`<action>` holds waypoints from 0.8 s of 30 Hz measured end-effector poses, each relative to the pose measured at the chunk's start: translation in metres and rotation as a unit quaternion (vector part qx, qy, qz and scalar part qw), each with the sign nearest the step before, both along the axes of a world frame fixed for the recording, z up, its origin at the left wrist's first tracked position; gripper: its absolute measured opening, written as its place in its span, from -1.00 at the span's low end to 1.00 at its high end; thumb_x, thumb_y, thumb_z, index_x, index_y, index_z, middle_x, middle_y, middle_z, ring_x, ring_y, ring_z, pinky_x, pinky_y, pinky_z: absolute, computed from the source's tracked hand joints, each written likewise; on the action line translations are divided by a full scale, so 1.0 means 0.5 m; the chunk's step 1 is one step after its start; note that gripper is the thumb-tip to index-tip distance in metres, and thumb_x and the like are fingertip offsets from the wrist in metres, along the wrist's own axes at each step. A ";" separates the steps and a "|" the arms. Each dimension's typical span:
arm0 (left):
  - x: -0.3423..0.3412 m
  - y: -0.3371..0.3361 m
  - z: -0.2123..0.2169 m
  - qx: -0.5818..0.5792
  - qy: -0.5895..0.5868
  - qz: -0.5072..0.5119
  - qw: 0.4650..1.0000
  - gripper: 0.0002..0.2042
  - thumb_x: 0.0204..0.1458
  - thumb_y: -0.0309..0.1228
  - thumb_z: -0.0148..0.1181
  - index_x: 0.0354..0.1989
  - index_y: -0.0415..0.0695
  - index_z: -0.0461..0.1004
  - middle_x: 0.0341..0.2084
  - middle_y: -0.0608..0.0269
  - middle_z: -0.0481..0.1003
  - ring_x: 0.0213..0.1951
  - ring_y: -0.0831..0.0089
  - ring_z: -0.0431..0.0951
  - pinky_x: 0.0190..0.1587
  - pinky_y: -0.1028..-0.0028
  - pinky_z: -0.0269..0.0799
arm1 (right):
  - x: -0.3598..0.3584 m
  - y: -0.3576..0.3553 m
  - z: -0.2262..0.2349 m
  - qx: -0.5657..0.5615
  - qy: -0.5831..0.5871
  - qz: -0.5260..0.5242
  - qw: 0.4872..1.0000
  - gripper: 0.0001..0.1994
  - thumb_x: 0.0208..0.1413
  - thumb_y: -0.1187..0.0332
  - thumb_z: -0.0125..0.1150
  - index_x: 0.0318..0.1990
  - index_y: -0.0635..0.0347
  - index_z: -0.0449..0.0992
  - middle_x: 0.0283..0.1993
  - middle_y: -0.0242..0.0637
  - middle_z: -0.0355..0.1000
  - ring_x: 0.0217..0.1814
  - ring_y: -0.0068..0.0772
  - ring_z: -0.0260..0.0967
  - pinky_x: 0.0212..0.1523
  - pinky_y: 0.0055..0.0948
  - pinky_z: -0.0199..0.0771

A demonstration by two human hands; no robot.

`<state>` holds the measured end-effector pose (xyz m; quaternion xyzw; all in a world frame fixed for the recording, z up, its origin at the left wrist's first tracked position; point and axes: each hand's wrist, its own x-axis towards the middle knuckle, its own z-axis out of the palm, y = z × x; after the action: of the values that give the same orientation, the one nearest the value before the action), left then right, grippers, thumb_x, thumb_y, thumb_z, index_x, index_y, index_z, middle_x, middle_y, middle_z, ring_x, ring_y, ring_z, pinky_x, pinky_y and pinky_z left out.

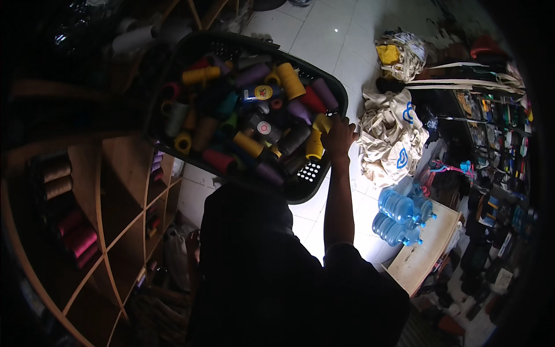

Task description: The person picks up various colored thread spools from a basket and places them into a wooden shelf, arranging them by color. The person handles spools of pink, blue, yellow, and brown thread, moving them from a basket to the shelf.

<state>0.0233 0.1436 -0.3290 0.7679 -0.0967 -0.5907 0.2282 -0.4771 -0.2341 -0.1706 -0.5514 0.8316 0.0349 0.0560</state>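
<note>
A dark plastic basket (332, 87) with perforated sides holds many thread cones in yellow, purple, red, green, brown and black. At its right rim, my right hand (340, 137) is closed around a yellow thread cone (322, 122), thumb and fingers on either side of it. Another yellow cone (315, 146) lies just below. In shadow by the wooden shelving is my left hand (193, 244), low and away from the basket; its fingers are too dim to make out. My dark clothing covers the bottom centre.
Wooden shelving (101, 196) with thread cones (80, 238) runs along the left. Cream fabric with blue prints (388, 136) is heaped on the tiled floor (321, 40) at right. Blue water jugs (396, 211) stand near a pale wooden panel (425, 246). Crowded racks (497, 133) line the far right.
</note>
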 end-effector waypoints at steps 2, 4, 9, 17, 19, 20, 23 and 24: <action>-0.004 0.004 -0.001 0.001 -0.001 0.009 1.000 -0.65 0.16 -0.22 0.13 -0.01 -0.23 0.48 -0.26 0.20 0.56 -0.23 0.44 0.54 -0.15 0.48 0.44 | -0.008 0.004 0.020 -0.033 -0.060 0.054 0.996 -0.45 -0.29 0.36 0.47 -0.01 -0.07 0.47 -0.04 -0.15 0.39 0.02 0.08 0.32 0.02 0.04 0.31; -0.005 0.012 0.003 0.005 0.000 0.011 1.000 -0.65 0.16 -0.22 0.13 -0.01 -0.22 0.48 -0.26 0.20 0.56 -0.23 0.44 0.54 -0.15 0.48 0.44 | -0.001 0.004 0.042 -0.056 -0.105 0.100 0.988 -0.49 -0.28 0.36 0.47 -0.04 -0.03 0.50 -0.05 -0.13 0.41 -0.04 0.08 0.36 -0.02 0.00 0.36; -0.010 0.013 0.008 0.010 0.001 0.012 1.000 -0.65 0.16 -0.21 0.13 -0.01 -0.22 0.48 -0.26 0.20 0.56 -0.22 0.44 0.54 -0.14 0.48 0.44 | 0.018 -0.003 0.053 -0.060 -0.121 0.142 0.981 -0.58 -0.21 0.38 0.47 -0.10 0.12 0.53 -0.12 -0.07 0.48 -0.13 0.03 0.48 -0.09 -0.11 0.47; -0.013 0.014 0.013 0.012 0.000 0.021 1.000 -0.65 0.16 -0.21 0.13 0.00 -0.21 0.47 -0.26 0.19 0.56 -0.22 0.43 0.54 -0.14 0.47 0.44 | 0.135 -0.017 0.083 -0.104 -0.422 0.135 0.890 -0.61 -0.05 0.32 0.44 -0.06 0.17 0.48 -0.14 -0.17 0.47 -0.14 -0.14 0.50 -0.11 -0.27 0.53; -0.006 0.005 0.012 0.008 -0.001 0.016 1.000 -0.65 0.16 -0.21 0.13 0.00 -0.21 0.47 -0.26 0.19 0.55 -0.22 0.43 0.54 -0.14 0.47 0.44 | 0.207 -0.017 0.039 -0.155 -0.377 0.241 0.881 -0.60 -0.03 0.32 0.41 -0.02 0.15 0.46 -0.09 -0.18 0.42 -0.06 -0.11 0.44 -0.02 -0.24 0.47; -0.005 0.002 0.014 0.009 -0.001 0.014 1.000 -0.65 0.16 -0.21 0.13 0.00 -0.21 0.47 -0.26 0.19 0.55 -0.22 0.43 0.54 -0.14 0.47 0.44 | 0.252 -0.012 0.021 -0.183 -0.369 0.266 0.872 -0.59 -0.03 0.32 0.40 -0.01 0.15 0.45 -0.06 -0.16 0.39 -0.01 -0.09 0.39 0.03 -0.20 0.42; -0.006 0.002 0.010 0.008 0.000 0.016 1.000 -0.65 0.16 -0.21 0.13 0.01 -0.21 0.47 -0.25 0.19 0.55 -0.21 0.43 0.54 -0.14 0.47 0.44 | 0.330 0.009 -0.023 -0.141 -0.366 0.256 0.883 -0.57 -0.04 0.31 0.39 -0.01 0.14 0.42 0.00 -0.11 0.33 0.07 -0.04 0.31 0.09 -0.12 0.33; -0.005 0.001 0.009 0.008 -0.001 0.016 1.000 -0.64 0.16 -0.21 0.13 0.01 -0.20 0.47 -0.25 0.19 0.55 -0.21 0.43 0.54 -0.14 0.47 0.44 | 0.332 0.014 -0.029 -0.108 -0.369 0.237 0.892 -0.57 -0.05 0.31 0.39 -0.01 0.14 0.41 0.02 -0.09 0.32 0.08 -0.02 0.29 0.09 -0.09 0.31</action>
<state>0.0205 0.1444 -0.3244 0.7716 -0.0796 -0.5872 0.2314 -0.3109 -0.2270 -0.1850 -0.7079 0.5942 -0.2491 0.2894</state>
